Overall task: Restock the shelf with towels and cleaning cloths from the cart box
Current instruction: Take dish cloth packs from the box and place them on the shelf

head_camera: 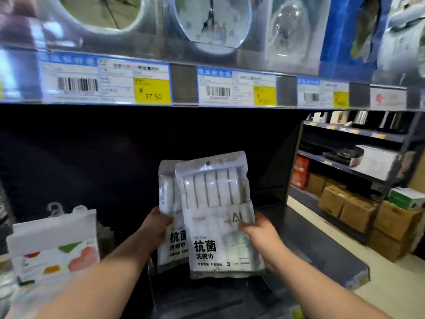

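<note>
Two clear packs of white dish cloths with black printed characters are held upright in front of a dark shelf bay. My right hand grips the front pack at its right edge. My left hand grips the rear pack at its left edge; the front pack overlaps most of it. Both packs hang over the dark shelf board. The cart box is not in view.
A hanging pack with fruit prints stands at the left on the same shelf. Above runs a shelf edge with price labels and boxed clocks. At right, another rack holds cardboard boxes beside a pale floor aisle.
</note>
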`<state>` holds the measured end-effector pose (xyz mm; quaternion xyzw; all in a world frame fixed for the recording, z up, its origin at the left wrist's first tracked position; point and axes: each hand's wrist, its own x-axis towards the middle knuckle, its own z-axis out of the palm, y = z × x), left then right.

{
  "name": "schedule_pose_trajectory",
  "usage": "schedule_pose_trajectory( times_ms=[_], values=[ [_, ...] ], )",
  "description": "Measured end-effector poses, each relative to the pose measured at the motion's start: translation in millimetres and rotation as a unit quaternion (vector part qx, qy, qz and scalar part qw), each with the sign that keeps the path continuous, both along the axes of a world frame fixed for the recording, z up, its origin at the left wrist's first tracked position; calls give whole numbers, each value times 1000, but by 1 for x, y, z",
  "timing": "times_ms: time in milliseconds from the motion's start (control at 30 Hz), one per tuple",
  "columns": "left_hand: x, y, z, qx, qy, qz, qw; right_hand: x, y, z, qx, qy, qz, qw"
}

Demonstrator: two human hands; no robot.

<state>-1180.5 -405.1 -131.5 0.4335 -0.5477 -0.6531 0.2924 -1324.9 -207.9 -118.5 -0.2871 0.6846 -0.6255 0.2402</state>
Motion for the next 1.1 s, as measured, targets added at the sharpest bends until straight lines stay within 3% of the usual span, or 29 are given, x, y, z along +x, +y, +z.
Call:
schedule_pose_trajectory(
  times_ms=[133,300,367,500,600,667,867,1100],
  values=[
    [-1,-4,5,59,23,-6,998,6,-30,-11,0,-53,33,998],
    [5,-16,4,89,44,39,994,1,-54,-19,42,-46,36,997],
    [6,-21,3,56,40,34,997,-2,-60,-19,47,-52,37,997],
    [5,-22,11,-94,-9,47,994,-4,-67,-18,50,-66,71,994],
    [9,-17,17,-114,26,42,992,-4,-74,-22,50,-79,93,991],
    [13,-12,16,-133,3,14,991,-3,-79,-27,51,-78,89,992],
    [18,1,9,-287,-111,-2,951,3,-93,-50,130,35,25,991],
    [8,5,2,-263,-236,-26,935,16,-92,-47,276,187,30,942]
  ],
)
